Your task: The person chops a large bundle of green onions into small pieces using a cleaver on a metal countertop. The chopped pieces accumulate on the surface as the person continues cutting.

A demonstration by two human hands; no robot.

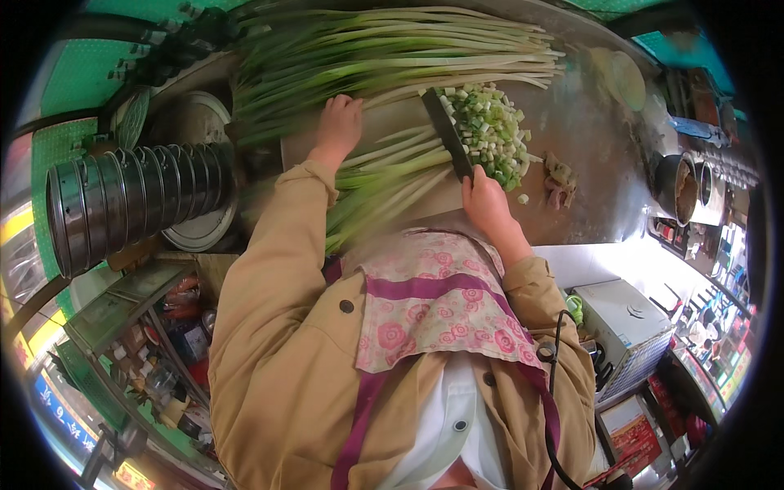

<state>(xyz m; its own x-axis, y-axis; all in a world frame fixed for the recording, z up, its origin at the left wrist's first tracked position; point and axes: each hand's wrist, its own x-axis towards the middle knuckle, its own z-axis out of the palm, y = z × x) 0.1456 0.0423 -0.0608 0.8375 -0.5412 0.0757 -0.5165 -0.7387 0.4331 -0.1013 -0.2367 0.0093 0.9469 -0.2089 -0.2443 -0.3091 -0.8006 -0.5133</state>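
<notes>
My right hand [487, 199] grips the handle of a cleaver [450, 135], its dark blade pointing away from me. Chopped scallion pieces [490, 131] lie heaped just right of the blade. Several cut scallion stalks [392, 168] lie left of the blade on a cutting board [383, 119]. My left hand [343, 122] is at the lower edge of a large row of long scallions [398, 61], fingers curled; whether it holds a stalk is unclear. A small wilted scrap [559, 180] lies on the worktop right of the pile.
A metal worktop [594, 208] carries all this. At the left stand stacked steel steamer rings or pots [138, 196] beside a round metal lid [205, 226]. Dark bottles [177, 43] are at the upper left, and a round pot [677, 187] is at the right.
</notes>
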